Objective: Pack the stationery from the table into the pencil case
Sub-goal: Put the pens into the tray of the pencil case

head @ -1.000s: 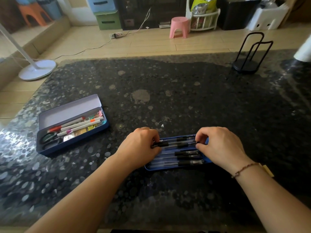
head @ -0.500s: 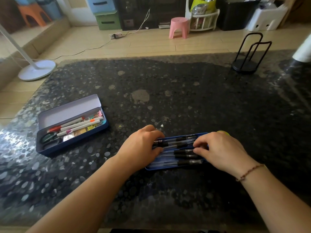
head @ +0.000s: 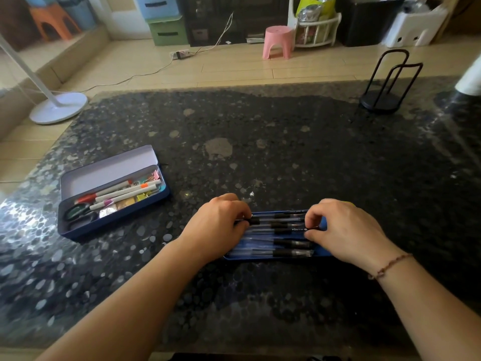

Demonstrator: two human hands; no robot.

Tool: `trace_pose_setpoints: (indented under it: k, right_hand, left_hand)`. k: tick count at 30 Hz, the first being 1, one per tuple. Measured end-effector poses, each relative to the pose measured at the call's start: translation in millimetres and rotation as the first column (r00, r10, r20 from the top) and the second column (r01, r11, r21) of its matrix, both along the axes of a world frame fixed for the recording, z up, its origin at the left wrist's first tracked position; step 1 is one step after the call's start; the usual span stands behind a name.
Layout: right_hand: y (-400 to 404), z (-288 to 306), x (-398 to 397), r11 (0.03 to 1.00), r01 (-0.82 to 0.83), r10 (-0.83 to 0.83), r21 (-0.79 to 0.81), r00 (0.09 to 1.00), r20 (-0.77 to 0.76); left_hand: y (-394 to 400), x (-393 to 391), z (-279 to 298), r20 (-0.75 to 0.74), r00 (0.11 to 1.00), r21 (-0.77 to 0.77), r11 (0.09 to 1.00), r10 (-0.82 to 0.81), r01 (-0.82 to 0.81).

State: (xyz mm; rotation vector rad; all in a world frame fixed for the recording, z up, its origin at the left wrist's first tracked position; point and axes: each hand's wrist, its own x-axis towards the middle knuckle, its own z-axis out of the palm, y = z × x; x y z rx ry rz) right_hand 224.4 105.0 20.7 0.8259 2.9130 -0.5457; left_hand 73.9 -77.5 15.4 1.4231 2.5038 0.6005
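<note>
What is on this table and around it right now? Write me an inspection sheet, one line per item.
Surface: dark speckled stone table under a glossy cover.
Job's things: shallow blue metal tray with a row of clear black-capped pens; open blue tin pencil case holding markers, scissors, clips.
Clutter: black wire stand at the far right.
Hands: left hand and right hand each pinch an end of one pen over the tray.
Cables: white cord and power strip on the floor.
Surroundings: pink plastic stool, white fan base, storage drawers.
</note>
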Motion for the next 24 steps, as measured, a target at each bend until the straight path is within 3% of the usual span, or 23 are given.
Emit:
trace_pose_setpoints:
  k: [2,4,8,12,14,16,19,21,22,24]
  right_hand:
    - [5,3,2,0.995,0.009,-0.019,-0.098,0.994,-0.108]
    - [5,10,3,0.964,-0.007,-0.08,-0.264,0.945,-0.316]
    - [-10,22,-9,0.876,-0.19,-0.181,-0.444,0.723,-0.667]
    - [-28,23,-18,0.782,-0.319,-0.33,-0.536,0.517,-0.79]
    - [-29,19,-18,0.762,-0.338,-0.323,-0.553,0.541,-0.776]
    - [-28,13,-18,0.826,-0.274,-0.22,-0.493,0.648,-0.729]
    - [-28,2,-17,0.937,-0.223,-0.006,-0.27,0.761,-0.649]
    - [-25,-3,-15,0.959,-0.232,0.085,-0.161,0.779,-0.621]
    - [-22,-5,-14,0.964,-0.23,0.109,-0.131,0.795,-0.596]
    - [-16,-7,-13,0.974,-0.209,0.141,-0.084,0.855,-0.5]
  left_hand:
    - [1,4,5,0.012,1.0,0.11,0.994,-0.023,0.021]
    - [7,12,13,0.038,0.997,0.204,0.977,-0.073,0.064]
    - [23,28,27,0.085,0.994,0.364,0.931,-0.073,0.037]
    - [26,30,39,0.101,0.994,0.421,0.907,-0.046,0.0]
    - [25,28,44,0.133,0.991,0.464,0.883,0.006,-0.067]
    - [25,23,47,0.366,0.928,0.501,0.825,0.072,-0.262]
    - [23,13,47,0.756,0.648,0.382,0.745,0.088,-0.547]
    - [17,6,42,0.869,0.49,0.242,0.798,0.075,-0.552]
    - [12,2,37,0.853,0.508,0.179,0.846,0.121,-0.502]
    - [3,-6,25,0.617,0.744,0.044,0.933,0.255,-0.357]
